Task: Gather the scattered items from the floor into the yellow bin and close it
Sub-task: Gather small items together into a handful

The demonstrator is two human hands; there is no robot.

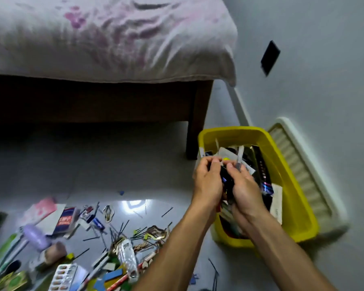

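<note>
Both hands are together over the yellow bin [290, 181], gripping a bunch of small things.

Left hand [208, 181] and right hand [245, 185] have their fingers curled round a dark bundle of small things [226, 178], pressed between them; it is too blurry to tell what they are. Right under the hands sits the yellow bin, open and stuffed with papers and packets. A pale lid [303, 171] lies just past the right hand, beside the bin. Below and left of the left hand, scattered items [105, 244] cover the floor [114, 160]. Far above is a bed [105, 38].

bed [105, 38] (wrinkled sheet) | grey floor [114, 164] | pale wall [324, 80]
</note>
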